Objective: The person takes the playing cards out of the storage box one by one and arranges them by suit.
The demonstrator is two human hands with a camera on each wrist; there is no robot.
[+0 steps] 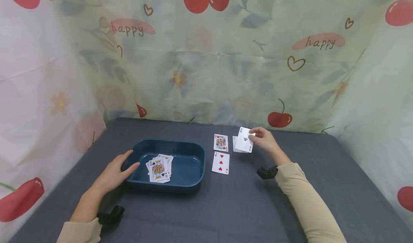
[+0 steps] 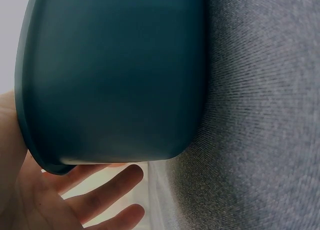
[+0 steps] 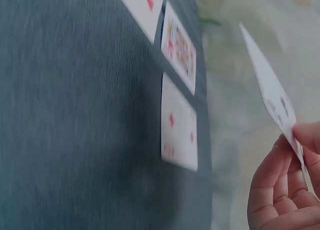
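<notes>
My right hand (image 1: 262, 139) pinches an ace of clubs (image 1: 244, 142) between thumb and fingers. In the head view this card overlaps a diamond card (image 3: 179, 127), which lies face up on the table. Left of it are a king of hearts (image 1: 221, 143) and, nearer me, a three of hearts (image 1: 221, 163). My left hand (image 1: 114, 171) holds the left end of a dark blue plastic bin (image 1: 190, 186), thumb over the rim and fingers spread along the outside. A loose pile of cards (image 1: 159, 169) lies in the bin, a spade face card on top.
A dark grey cloth (image 1: 226, 210) covers the table. Printed curtains (image 1: 206, 88) with cherries and flowers hang behind it and at both sides. Each wrist wears a black strap mount (image 1: 267, 172).
</notes>
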